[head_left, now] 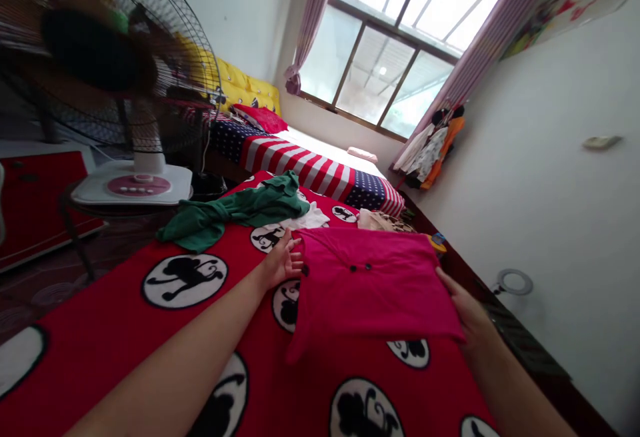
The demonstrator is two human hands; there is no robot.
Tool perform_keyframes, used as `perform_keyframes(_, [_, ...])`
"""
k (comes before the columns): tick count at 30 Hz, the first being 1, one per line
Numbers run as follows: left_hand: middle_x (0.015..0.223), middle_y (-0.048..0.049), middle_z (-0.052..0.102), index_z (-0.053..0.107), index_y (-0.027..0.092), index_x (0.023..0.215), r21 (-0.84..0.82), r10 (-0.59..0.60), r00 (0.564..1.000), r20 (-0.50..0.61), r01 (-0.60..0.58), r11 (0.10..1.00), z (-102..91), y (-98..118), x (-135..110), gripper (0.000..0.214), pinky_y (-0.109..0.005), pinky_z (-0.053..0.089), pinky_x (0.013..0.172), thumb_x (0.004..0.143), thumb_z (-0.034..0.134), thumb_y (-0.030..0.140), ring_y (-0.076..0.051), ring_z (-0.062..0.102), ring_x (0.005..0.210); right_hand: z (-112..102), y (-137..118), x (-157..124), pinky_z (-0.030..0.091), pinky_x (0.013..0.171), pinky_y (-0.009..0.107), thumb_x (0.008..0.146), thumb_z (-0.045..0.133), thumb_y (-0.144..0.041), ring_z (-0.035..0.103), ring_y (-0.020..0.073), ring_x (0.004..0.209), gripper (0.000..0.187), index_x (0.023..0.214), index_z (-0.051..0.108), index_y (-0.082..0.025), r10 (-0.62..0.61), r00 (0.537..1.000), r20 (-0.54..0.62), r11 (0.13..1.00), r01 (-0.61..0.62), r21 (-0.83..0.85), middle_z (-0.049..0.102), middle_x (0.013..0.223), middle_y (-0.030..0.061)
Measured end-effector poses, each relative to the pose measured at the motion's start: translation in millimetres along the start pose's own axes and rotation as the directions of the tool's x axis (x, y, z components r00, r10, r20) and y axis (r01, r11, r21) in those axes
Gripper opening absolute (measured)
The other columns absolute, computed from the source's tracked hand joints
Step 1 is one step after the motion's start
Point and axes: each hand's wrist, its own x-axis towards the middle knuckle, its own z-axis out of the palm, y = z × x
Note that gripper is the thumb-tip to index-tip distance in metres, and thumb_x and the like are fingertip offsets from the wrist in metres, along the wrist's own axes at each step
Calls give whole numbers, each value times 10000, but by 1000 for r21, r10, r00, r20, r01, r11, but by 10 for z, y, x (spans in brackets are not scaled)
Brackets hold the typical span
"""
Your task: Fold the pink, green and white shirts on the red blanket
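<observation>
The magenta cloth garment with dark round buttons (380,290) is at three o'clock from the left grip (281,265), nine o'clock from the right grip (469,310). Red patterned bedspread (290,400) gives room at six o'clock. Right grip clamps the side edge — left grip has fingers loosely apart; whether it pinches, I cannot tell.

Daylight pours in through the window (367,76), its upper panes burnt to white, and glares off the far bed (320,148). Down here by me the floor (30,294) sits in shadow; the electric fan (90,50) smears, the magenta top (380,297) blurs along its hem, and shapes stretch toward the edges.
</observation>
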Motion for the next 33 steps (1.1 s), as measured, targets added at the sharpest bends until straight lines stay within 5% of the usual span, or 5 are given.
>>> perform_keyframes(5, [1005, -134, 648, 428, 168, 1265, 308, 47, 991, -129, -5, 951, 97, -131, 41, 608, -301, 552, 743, 780, 696, 418, -202, 681, 854, -807, 979, 117, 449, 388, 205, 673, 694, -208, 636, 156, 481, 251, 902, 603, -161, 88, 973, -215, 989, -111, -95, 660, 584, 17])
perform_keyframes(10, [766, -81, 670, 523, 136, 1109, 529, 27, 980, -196, 83, 844, 257, -194, -19, 553, -270, 534, 605, 674, 793, 345, -218, 685, 728, -1076, 1289, 70, 453, 406, 225, 639, 718, -312, 619, 148, 500, 366, 949, 575, -179, -24, 985, -173, 980, -11, -198, 662, 675, 2])
perform_keyframes(17, [746, -47, 658, 470, 198, 1300, 832, -33, 993, -115, 114, 543, 536, -345, -245, 758, -280, 511, 507, 661, 738, 507, -219, 645, 658, -952, 1354, 134, 543, 779, 376, 617, 732, -410, 658, 266, 959, 538, 1096, 648, -179, -337, 942, -6, 869, 308, -387, 717, 942, 82])
perform_keyframes(22, [1083, -100, 673, 430, 210, 1400, 949, 96, 988, 118, -141, 281, 559, -531, -314, 825, -383, 487, 878, 643, 745, 304, -285, 625, 993, -823, 1296, 88, 378, 1055, 469, 576, 733, -258, 564, 290, 1177, 583, 1150, 664, -182, -352, 934, 53, 884, 351, -309, 631, 1241, 110])
perform_keyframes(33, [1217, -46, 652, 635, 221, 1221, 858, 120, 974, 193, -227, 461, 947, -510, -397, 643, -413, 325, 1099, 598, 615, 65, -283, 550, 1192, -926, 798, -64, 562, 820, 340, 633, 723, -202, 662, 262, 1005, 537, 1167, 671, -202, -392, 917, 77, 888, 399, -231, 674, 1172, 80])
